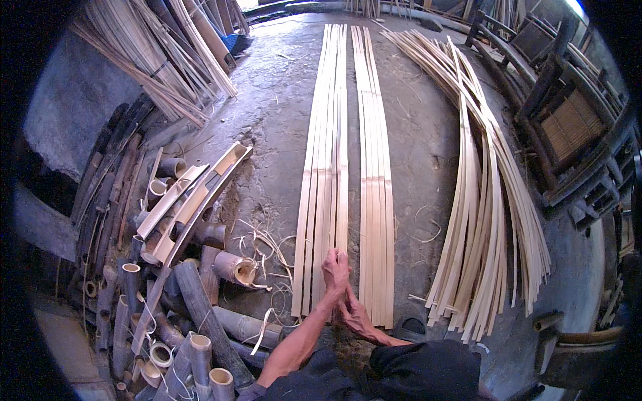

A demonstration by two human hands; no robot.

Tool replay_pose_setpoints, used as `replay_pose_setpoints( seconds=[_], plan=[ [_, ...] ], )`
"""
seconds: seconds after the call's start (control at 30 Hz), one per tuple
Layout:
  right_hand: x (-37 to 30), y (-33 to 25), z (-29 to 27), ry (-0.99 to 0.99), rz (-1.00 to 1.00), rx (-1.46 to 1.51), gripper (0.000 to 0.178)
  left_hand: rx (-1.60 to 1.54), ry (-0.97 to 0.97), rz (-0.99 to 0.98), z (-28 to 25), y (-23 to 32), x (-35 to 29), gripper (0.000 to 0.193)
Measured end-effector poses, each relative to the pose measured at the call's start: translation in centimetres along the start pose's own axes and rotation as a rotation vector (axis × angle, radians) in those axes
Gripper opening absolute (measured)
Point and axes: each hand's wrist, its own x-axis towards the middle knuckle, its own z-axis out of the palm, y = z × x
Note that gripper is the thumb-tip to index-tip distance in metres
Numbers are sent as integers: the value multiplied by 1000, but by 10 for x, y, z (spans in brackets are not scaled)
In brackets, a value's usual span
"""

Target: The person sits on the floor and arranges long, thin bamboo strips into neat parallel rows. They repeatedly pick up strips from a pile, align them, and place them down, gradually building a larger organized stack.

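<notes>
Lying side by side on the floor (414, 140), two rows of pale strips (376, 234) seem spread to stay straight. The left hand (336, 271), fingers folded, meets the right hand (355, 314) at the left row's near end, perhaps for steadiness; whether either grips anything, I can't tell.

Piled bamboo tubes (197, 294), wooden furniture (572, 127)

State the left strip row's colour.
The left strip row is pale cream to tan; see the head view.
</notes>
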Motion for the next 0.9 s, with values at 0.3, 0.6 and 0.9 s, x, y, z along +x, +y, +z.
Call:
replay_pose_setpoints(
  seconds=[0.3, 0.6, 0.9],
  plan=[
    [-5, 8, -28, 98, 83, -142, 63, 3, -137, -12, 27, 14, -6, 21],
    [-19, -3, -37, 100, 193, -150, 62, -59, -221, -22, 29, 15, -17, 21],
    [-31, 10, -39, 118, 111, -196, 59, -172, -220, -75, 35, 24, -35, 32]
  ],
)
